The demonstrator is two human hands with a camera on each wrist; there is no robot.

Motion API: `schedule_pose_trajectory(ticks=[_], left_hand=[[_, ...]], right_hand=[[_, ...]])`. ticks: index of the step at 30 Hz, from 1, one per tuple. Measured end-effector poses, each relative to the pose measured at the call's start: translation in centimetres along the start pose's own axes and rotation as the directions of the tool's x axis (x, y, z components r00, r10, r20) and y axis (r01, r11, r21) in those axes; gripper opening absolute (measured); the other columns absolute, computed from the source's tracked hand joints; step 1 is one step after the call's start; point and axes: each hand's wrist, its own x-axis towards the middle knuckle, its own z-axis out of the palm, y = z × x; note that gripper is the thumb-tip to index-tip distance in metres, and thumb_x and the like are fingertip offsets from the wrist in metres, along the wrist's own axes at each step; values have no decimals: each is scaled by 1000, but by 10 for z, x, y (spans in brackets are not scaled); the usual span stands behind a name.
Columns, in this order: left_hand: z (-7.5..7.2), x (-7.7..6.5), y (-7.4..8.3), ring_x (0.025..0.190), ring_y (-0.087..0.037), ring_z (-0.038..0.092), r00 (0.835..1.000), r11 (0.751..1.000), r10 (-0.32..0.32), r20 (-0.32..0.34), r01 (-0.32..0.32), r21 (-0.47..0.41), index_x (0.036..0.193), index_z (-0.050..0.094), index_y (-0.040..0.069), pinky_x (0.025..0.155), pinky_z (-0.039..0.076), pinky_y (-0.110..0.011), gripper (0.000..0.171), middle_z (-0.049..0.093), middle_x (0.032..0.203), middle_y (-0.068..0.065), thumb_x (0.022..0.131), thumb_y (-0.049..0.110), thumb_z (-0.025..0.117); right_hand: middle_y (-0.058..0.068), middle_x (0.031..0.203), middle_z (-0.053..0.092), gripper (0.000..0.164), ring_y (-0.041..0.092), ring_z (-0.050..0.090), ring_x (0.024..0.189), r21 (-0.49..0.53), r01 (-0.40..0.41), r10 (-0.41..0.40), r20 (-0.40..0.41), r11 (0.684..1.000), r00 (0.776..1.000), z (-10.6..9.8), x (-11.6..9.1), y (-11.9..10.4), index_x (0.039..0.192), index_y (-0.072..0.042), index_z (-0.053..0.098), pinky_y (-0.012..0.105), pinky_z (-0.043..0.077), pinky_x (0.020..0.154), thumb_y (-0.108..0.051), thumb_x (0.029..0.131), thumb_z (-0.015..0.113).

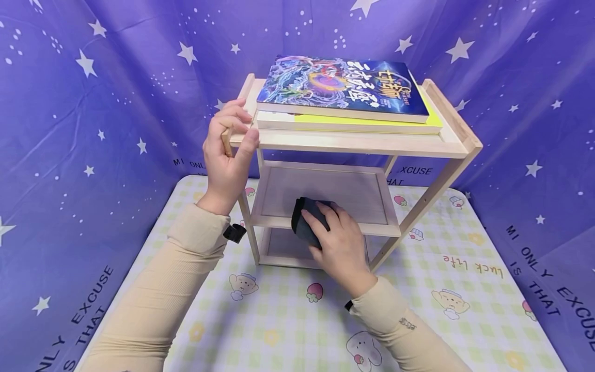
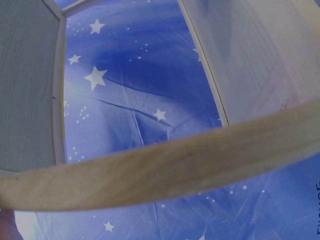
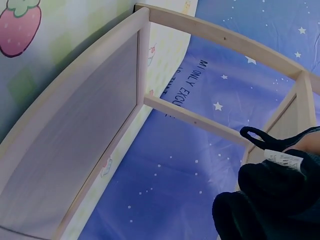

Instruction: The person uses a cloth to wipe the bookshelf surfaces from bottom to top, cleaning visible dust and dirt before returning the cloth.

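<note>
A small three-tier wooden shelf point(image 1: 297, 224) stands on the table. My left hand point(image 1: 228, 150) grips the left end of its top tier, thumb at the front corner and fingers over the side rail. In my right hand point(image 1: 341, 243) is a folded dark grey cloth point(image 1: 309, 219), held against the front of the middle tier. The right wrist view shows the cloth point(image 3: 270, 200) bunched, with a hanging loop and a white label. From the left wrist, a wooden side bar point(image 2: 160, 167) crosses close to the camera; that hand is mostly hidden there.
Two books lie stacked on the top tier: a blue illustrated one point(image 1: 334, 88) over a yellow and white one point(image 1: 362, 123). A green-checked cloth with cartoon prints point(image 1: 279, 315) covers the table. Purple star-patterned curtains point(image 1: 139, 77) hang around it.
</note>
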Motion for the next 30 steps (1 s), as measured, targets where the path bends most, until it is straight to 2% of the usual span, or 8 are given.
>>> schedule_pose_trajectory(ticks=[10, 19, 30], left_hand=[[0, 1, 1, 127, -35, 55, 1000, 1000, -13, 1, 13, -20, 86, 49, -10, 114, 39, -42, 42, 59, 98, -27, 91, 30, 60], [0, 0, 1, 126, -35, 55, 1000, 999, -8, -2, 7, -33, 86, 49, -9, 115, 38, -43, 34, 58, 97, -29, 89, 23, 60], [0, 0, 1, 126, -36, 55, 1000, 1000, -3, 2, 3, -21, 86, 49, -10, 115, 39, -43, 39, 59, 97, -28, 91, 27, 60]], right_hand=[[17, 125, 63, 66, 40, 59, 113, 8, -13, 13, -3, 1000, 1000, -5, -7, 9, 126, -18, 66, 53, 52, 90, -20, 64, 85], [18, 123, 64, 67, 41, 59, 112, -1, -15, 15, -10, 1000, 1000, -11, -13, 20, 125, -17, 66, 52, 51, 90, -22, 62, 86], [20, 121, 65, 65, 42, 59, 112, 10, -22, 22, -33, 1000, 999, -17, -19, 33, 124, -14, 66, 53, 49, 93, -20, 61, 84]])
